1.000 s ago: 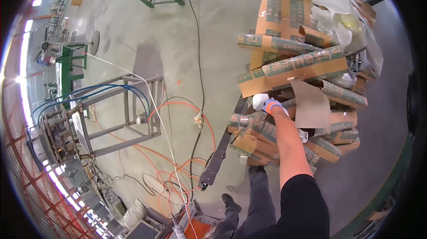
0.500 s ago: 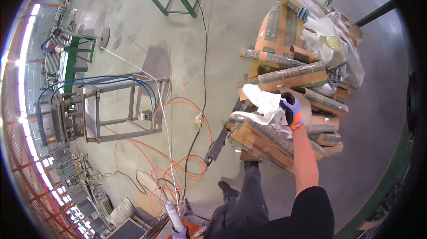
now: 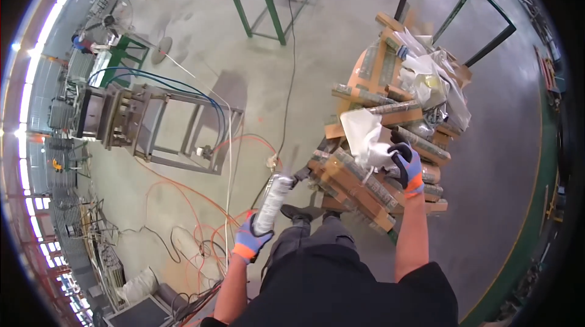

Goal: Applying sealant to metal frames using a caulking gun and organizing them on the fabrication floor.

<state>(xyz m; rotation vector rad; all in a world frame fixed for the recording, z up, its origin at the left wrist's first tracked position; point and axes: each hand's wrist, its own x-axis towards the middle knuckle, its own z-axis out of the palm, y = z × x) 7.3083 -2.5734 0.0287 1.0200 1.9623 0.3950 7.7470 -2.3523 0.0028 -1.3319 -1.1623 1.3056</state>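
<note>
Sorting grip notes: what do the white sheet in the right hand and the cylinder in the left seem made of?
White sheet: matte, likely cloth or paper, judging by its limp, creased folds; can't tell which.
Cylinder: silvery-white, somewhat glossy from its bright streaks; perhaps plastic or foil.

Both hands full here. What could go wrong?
1. The white sheet hangs from the right hand in front of the carton pile; it might snag on a carton edge.
2. The left hand grips the silvery-white cylinder near its lower end, so a knock to the upper end could loosen it.
3. Orange hoses lie loose on the floor to the person's left, a possible trip hazard.
</note>
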